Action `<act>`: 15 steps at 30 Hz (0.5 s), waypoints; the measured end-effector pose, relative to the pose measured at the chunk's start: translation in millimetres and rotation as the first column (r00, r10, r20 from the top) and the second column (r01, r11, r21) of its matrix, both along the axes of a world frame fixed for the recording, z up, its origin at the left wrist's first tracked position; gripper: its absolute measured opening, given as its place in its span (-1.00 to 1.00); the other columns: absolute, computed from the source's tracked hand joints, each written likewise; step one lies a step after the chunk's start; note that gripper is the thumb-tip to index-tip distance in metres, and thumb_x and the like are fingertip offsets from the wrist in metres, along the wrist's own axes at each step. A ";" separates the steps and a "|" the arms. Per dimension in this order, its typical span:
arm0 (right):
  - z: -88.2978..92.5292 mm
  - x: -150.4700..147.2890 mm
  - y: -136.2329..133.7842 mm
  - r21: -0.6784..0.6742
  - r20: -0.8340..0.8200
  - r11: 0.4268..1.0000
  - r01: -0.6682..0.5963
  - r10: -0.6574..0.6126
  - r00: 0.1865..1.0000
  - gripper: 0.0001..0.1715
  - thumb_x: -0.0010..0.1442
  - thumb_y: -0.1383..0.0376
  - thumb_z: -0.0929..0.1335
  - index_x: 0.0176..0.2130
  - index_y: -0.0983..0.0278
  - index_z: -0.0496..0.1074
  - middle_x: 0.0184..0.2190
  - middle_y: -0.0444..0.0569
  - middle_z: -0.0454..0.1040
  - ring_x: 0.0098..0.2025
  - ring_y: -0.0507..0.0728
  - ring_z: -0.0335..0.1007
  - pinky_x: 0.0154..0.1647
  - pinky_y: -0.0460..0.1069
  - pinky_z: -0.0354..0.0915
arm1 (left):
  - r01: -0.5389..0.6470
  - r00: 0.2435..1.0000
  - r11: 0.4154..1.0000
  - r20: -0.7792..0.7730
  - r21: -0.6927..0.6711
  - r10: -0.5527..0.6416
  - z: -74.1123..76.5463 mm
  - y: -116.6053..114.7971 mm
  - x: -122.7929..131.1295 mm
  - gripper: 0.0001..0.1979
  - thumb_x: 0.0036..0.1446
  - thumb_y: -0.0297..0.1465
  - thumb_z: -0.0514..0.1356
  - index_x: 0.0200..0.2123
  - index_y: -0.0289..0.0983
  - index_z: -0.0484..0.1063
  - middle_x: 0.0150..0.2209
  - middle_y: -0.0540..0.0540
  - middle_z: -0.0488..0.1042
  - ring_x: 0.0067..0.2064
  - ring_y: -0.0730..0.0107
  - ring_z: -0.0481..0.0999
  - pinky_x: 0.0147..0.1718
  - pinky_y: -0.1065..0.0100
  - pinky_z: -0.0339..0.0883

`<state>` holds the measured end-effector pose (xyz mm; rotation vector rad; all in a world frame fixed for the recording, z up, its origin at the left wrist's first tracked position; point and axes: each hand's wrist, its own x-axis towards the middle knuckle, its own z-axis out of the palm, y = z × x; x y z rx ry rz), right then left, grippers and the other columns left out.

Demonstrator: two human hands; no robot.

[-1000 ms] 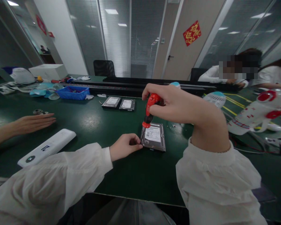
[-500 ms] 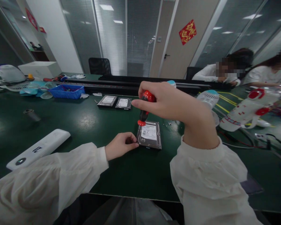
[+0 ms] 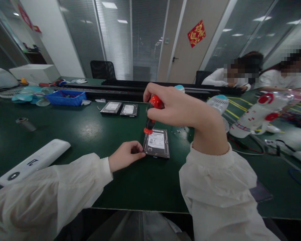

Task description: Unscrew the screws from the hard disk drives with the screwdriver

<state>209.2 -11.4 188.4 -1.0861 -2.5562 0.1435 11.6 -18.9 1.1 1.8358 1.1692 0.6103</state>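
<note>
A hard drive (image 3: 158, 144) lies label up on the green table in front of me. My left hand (image 3: 127, 154) pinches its near left corner between thumb and fingers. Above the drive's far left part, my right hand (image 3: 167, 105) is wrapped round a red and black screwdriver (image 3: 150, 122), held nearly upright. The screwdriver's tip is too small and hidden to make out. Several small screws (image 3: 178, 131) are scattered on the table just right of the drive. Two more hard drives (image 3: 111, 106) lie side by side farther back.
At left are a white power bank (image 3: 36, 160), a small metal cylinder (image 3: 26, 124) and a blue tray (image 3: 66, 97). Long black rails (image 3: 130, 84) cross the back. A white bottle (image 3: 251, 117) and cables lie at right. Two people sit at the far right.
The whole view has shifted slightly, so things appear a little farther left. My right hand still grips the screwdriver over the drive, and my left hand stays at its corner.
</note>
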 end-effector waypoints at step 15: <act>0.1 0.5 0.2 -0.007 0.002 0.999 -0.054 0.054 0.999 -0.79 0.28 0.22 0.32 -0.13 0.29 0.36 -0.25 -0.05 0.43 -0.32 0.03 0.21 -0.28 -0.01 0.09 | 0.001 1.000 1.000 0.011 0.002 -0.001 0.3 -0.1 0.1 -0.72 0.12 -0.14 0.30 -0.32 -0.25 0.45 -0.33 -0.03 0.50 -0.29 0.30 0.46 -0.25 0.24 0.34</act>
